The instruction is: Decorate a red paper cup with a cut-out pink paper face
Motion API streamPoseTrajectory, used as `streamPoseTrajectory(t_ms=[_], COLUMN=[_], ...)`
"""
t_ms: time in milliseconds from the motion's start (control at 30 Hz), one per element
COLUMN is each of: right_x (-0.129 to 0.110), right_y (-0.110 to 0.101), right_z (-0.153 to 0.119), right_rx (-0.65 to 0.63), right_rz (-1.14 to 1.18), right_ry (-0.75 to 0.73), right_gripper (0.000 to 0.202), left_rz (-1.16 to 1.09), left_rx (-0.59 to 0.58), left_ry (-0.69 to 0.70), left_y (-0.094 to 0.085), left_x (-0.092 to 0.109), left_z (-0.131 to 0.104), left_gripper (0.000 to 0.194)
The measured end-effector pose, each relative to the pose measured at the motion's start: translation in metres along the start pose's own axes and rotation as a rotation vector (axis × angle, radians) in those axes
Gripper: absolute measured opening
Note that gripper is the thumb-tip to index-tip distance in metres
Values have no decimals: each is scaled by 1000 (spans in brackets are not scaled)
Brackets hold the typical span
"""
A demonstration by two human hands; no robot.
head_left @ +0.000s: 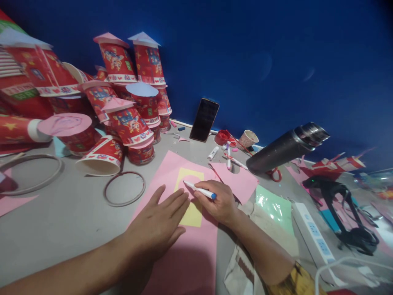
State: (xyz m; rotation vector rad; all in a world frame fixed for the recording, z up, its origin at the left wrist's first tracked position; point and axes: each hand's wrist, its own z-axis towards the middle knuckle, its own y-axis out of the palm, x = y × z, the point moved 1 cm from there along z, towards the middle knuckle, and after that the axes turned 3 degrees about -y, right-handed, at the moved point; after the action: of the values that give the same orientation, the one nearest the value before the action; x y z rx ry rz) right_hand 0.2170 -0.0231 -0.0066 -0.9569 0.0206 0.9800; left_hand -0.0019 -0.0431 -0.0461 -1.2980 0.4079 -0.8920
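Note:
My right hand (216,203) grips a white marker (199,190) with a blue end, its tip touching or just above a yellow paper (194,217). Fingers stretched out, my left hand (161,219) lies flat across the left part of the yellow paper and the pink sheet (179,270) under it. Both hands cover parts of the yellow paper. A faint curved line seems to show near the marker tip, too weak to make out. Beside my right hand lies a cut pink paper piece (241,180).
Stacked red paper cups (130,125) with paper tops crowd the left. A phone (204,119) leans against the blue wall. Behind my right hand stand a tilted black thermos (281,151) and a patterned cup (248,138). A power strip (313,233) and black headgear (346,213) lie right.

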Motion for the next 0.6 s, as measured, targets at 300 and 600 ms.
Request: streamPoseTrajectory(t_ms=[300,600], right_x=[0,1], right_y=[2,-7], right_z=[2,-2], right_rx=[-16,6], right_rz=[14,0], right_ry=[-11,40], right_gripper=[14,13], left_rz=[9,-14], left_rx=[-36,-45], left_ry=[-6,-17], left_y=[0,-2], left_x=[0,1], left_z=[0,0], left_gripper=[56,56])
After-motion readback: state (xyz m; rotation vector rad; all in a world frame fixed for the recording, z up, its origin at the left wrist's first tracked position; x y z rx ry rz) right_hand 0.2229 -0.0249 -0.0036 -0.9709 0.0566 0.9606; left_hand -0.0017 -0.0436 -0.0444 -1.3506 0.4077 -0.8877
